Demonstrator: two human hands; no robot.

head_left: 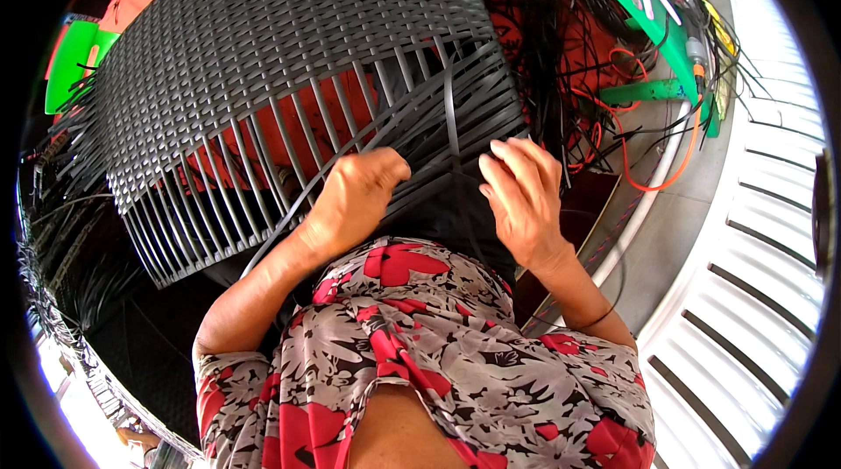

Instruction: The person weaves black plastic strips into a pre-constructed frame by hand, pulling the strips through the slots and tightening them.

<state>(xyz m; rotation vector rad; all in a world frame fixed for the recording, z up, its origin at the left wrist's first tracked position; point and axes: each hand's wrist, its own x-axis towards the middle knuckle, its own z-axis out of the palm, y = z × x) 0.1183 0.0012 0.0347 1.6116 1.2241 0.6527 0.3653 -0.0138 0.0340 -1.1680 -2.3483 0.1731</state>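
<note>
A black plastic wicker panel (289, 40) lies tilted in front of me, closely woven in its upper part. Along its near side, thin bare ribs (232, 171) stand apart, with red showing between them. Loose flat black strips (464, 110) fan out over the panel's right side, and one shiny strip (451, 101) hangs down across the others. My left hand (359, 197) is closed in a fist over the strips, a little blurred; what its fingers grip is hidden. Right of the strips, my right hand (526, 197) has its fingers bent but apart, with nothing visible in them.
A white slatted bench (727, 320) runs along the right. A green frame (653, 14) stands at the upper right, with an orange cord (670, 184) and a white pipe (635, 228) near it. Strip ends (79, 141) stick out from the panel's left side.
</note>
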